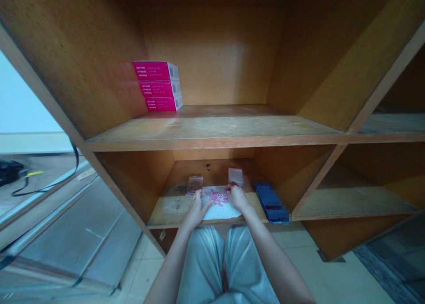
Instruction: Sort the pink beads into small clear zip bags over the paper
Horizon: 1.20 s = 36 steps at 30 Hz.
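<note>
Small pink beads or pellets (219, 198) lie loose in a heap on a white sheet (221, 213) on the lower shelf. My left hand (199, 208) is at the sheet's left side, its fingers closed on a small clear plastic bag (206, 193) beside the heap. On the heap's right, my right hand (238, 197) has its fingertips pinched together; whatever is between them is too small to make out. Behind my left hand rests a clear bag with pink pieces in it (194, 186). Behind my right hand is another small clear bag (235, 175).
A dark blue phone-like object (268, 200), partly pixelated, lies right of the sheet. Three stacked pink boxes (159, 87) stand on the upper shelf (215, 126) at the left. Wooden side walls bound the compartment. My knees are just below the shelf edge.
</note>
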Each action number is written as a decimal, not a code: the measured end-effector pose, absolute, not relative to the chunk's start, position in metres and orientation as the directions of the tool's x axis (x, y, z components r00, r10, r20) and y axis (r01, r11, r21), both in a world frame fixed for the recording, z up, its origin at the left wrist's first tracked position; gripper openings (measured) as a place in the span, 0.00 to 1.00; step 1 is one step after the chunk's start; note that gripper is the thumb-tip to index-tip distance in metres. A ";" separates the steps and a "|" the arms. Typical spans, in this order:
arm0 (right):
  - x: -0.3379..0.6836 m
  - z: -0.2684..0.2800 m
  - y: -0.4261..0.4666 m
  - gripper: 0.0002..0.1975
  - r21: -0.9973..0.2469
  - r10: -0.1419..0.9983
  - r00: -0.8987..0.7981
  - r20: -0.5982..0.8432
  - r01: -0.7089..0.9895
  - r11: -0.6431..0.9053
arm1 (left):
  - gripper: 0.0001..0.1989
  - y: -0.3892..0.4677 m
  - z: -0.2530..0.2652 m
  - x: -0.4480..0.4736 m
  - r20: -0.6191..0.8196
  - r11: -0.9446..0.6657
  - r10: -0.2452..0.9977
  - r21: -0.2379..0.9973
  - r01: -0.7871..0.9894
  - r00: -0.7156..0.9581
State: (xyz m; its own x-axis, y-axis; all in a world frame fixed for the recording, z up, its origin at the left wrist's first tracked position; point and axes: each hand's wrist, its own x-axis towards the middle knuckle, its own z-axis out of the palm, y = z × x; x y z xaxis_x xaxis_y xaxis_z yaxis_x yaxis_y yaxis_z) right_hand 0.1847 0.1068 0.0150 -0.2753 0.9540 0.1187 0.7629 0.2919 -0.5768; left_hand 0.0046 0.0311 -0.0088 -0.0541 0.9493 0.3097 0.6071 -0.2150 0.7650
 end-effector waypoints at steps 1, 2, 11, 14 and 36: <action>0.182 0.018 0.105 0.11 -0.598 0.952 -0.265 0.155 0.742 0.304 | 0.22 0.031 -0.009 0.005 0.313 -0.218 0.948 0.764 0.608 -0.053; 0.179 0.021 0.104 0.10 -0.625 0.944 -0.263 0.198 0.708 0.328 | 0.22 0.031 -0.009 0.005 0.315 -0.221 0.948 0.762 0.609 -0.050; 0.141 0.042 0.085 0.07 -0.777 0.840 -0.455 0.297 0.396 0.489 | 0.21 0.033 -0.013 0.005 0.353 -0.259 0.935 0.744 0.616 -0.033; 0.135 0.039 0.083 0.09 -0.774 0.817 -0.503 0.282 0.384 0.503 | 0.20 0.033 -0.013 0.004 0.352 -0.271 0.936 0.752 0.600 -0.019; 0.177 0.030 0.104 0.10 -0.647 0.893 -0.404 0.197 0.630 0.428 | 0.22 0.032 -0.010 0.004 0.320 -0.228 0.946 0.777 0.587 -0.056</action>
State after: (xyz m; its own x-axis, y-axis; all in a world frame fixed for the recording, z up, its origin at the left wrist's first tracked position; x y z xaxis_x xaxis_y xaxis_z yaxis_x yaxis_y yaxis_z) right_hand 0.1765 0.1035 0.0304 -0.4041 0.8932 0.1973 0.6305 0.4282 -0.6474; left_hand 0.0044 0.0322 -0.0095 -0.0559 0.9457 0.3202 0.5871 -0.2282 0.7767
